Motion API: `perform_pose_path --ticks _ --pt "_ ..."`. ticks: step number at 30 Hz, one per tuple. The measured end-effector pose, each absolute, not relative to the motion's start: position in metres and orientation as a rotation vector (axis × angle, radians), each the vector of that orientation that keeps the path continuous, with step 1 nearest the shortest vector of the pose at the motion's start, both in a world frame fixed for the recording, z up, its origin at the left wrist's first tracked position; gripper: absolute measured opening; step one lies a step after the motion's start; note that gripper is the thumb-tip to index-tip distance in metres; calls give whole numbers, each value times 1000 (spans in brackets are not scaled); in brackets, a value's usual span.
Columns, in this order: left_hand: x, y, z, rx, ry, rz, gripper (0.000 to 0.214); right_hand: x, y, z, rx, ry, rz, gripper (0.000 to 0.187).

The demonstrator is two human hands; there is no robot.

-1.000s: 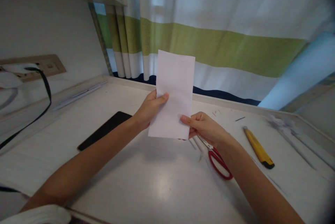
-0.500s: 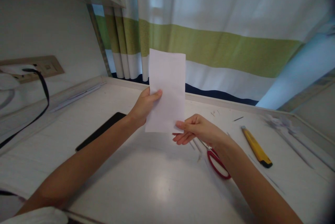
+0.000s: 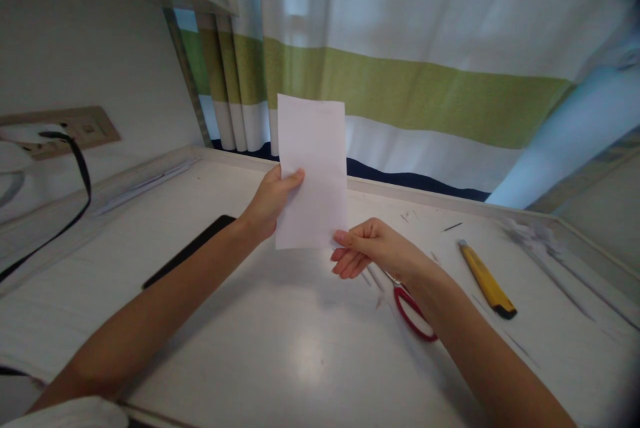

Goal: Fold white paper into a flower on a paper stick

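Note:
A plain white sheet of paper is held upright above the table, its upper part in front of the curtain. My left hand grips its left edge, thumb on the near face and the other fingers hidden behind. At the lower right corner, my right hand pinches the paper with the thumb in front. The remaining fingers of that hand extend below the sheet. Beneath my right wrist lies a pair of scissors with red handles, partly covered by the forearm.
On the white table a yellow utility knife lies to the right. Beyond it are thin paper strips and a small dark stick. A flat black object sits behind my left forearm. A black cord hangs at the left wall.
The paper has shifted slightly left and its lower edge has risen a little. My left hand moved with it. My right hand stays at the lower right corner.

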State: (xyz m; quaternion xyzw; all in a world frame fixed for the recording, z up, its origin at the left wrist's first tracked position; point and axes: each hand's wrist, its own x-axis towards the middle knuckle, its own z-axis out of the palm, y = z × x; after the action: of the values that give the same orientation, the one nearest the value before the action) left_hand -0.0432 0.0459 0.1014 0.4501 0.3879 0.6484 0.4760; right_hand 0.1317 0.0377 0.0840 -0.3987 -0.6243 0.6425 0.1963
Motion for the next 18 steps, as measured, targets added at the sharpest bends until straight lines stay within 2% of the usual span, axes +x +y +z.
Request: perform_pose_path --ticks 10,14,18 --pt "-46 46 101 1154 935 1589 30 134 37 86 -1138 -1844 1736 42" --pt "-44 39 101 1253 865 1404 32 140 40 87 -1031 -2067 1528 36" --pt "-36 32 99 1329 809 1232 31 138 39 85 -938 -1871 1495 34"
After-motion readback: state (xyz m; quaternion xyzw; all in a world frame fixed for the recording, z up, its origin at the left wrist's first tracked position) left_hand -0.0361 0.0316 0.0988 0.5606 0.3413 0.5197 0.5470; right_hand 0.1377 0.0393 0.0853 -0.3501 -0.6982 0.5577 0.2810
